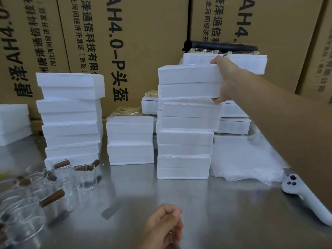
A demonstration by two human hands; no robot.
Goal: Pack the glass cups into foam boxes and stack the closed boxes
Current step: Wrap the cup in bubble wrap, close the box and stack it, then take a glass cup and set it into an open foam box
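Note:
My right hand (227, 79) grips the right end of a closed white foam box (188, 81), thumb under it and fingers over its top. The box sits on top of the middle stack of closed foam boxes (185, 141). My left hand (164, 226) hovers low over the metal table with its fingers curled and nothing in it. Several glass cups with brown wooden handles (36, 191) stand at the table's left front. A taller stack of closed boxes (71, 119) rises behind the cups, and a short stack (130, 141) stands between the two.
A white handheld controller (305, 194) lies at the right edge of the steel table (215, 203). Crumpled clear plastic wrap (246, 159) lies right of the middle stack. More foam boxes (233, 114) and brown cartons (143, 42) fill the back. Foam pieces (12, 123) sit far left.

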